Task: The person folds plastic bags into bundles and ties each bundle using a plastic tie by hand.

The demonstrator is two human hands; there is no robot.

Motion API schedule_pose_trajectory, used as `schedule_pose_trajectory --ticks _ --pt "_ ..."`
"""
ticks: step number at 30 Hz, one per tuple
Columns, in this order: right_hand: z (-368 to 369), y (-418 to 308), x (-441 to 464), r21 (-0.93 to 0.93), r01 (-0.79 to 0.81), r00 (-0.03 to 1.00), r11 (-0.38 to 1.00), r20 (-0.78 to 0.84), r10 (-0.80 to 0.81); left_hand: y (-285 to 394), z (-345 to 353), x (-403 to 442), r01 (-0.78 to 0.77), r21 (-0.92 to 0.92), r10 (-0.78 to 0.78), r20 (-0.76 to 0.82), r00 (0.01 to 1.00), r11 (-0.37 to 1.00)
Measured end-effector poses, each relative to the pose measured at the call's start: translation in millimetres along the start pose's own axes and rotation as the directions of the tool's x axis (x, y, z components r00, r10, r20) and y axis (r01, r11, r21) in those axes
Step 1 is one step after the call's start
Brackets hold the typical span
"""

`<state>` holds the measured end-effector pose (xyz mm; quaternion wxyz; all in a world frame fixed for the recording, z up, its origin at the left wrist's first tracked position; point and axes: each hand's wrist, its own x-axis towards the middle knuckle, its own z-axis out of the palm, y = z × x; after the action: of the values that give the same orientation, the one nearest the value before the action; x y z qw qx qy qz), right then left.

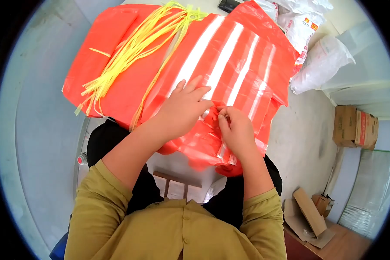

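Observation:
A stack of red plastic bags [264, 56] with white stripes lies in front of me. My left hand [184, 106] rests palm down on the striped plastic, its fingers spread. Beside it, my right hand [236, 128] pinches a gathered fold of the red plastic between thumb and fingertips. Below both hands the near edge of the plastic bunches up and hangs down toward my lap. To the left, a bundle of yellow plastic strips [138, 47] lies across the red plastic, and one strand runs down near my left forearm.
White printed sacks [301, 30] and a crumpled white bag [323, 63] stand at the upper right. A cardboard box [355, 126] sits by the right wall. Flattened cardboard [310, 212] lies at the lower right. A wooden bar [177, 178] shows between my legs.

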<state>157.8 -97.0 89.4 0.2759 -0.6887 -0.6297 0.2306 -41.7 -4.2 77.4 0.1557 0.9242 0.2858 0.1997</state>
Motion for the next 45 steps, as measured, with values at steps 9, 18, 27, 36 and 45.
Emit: schedule_pose_trajectory --ticks 9,18,27,36,45 --pt "-13 -2 1 0.28 -0.107 0.994 0.954 0.03 0.103 3 18 22 0.042 -0.009 -0.042 -0.068 0.997 0.999" --pt "1 5 15 0.331 -0.183 0.979 0.926 -0.027 0.203 -1 -1 24 0.188 -0.271 -0.236 -0.156 0.959 0.944" --pt "-12 -2 21 0.705 -0.227 0.95 0.672 0.009 0.311 -26 -26 17 0.42 -0.856 -0.707 0.093 0.701 0.303" --pt "-10 13 21 0.8 -0.182 0.951 0.572 -0.005 0.309 -43 -14 24 0.259 -0.965 -0.735 0.15 0.661 0.036" --pt "-12 13 22 0.861 -0.195 0.932 0.47 0.013 0.363 -30 -21 33 0.027 -0.972 -0.67 0.18 0.72 -0.232"
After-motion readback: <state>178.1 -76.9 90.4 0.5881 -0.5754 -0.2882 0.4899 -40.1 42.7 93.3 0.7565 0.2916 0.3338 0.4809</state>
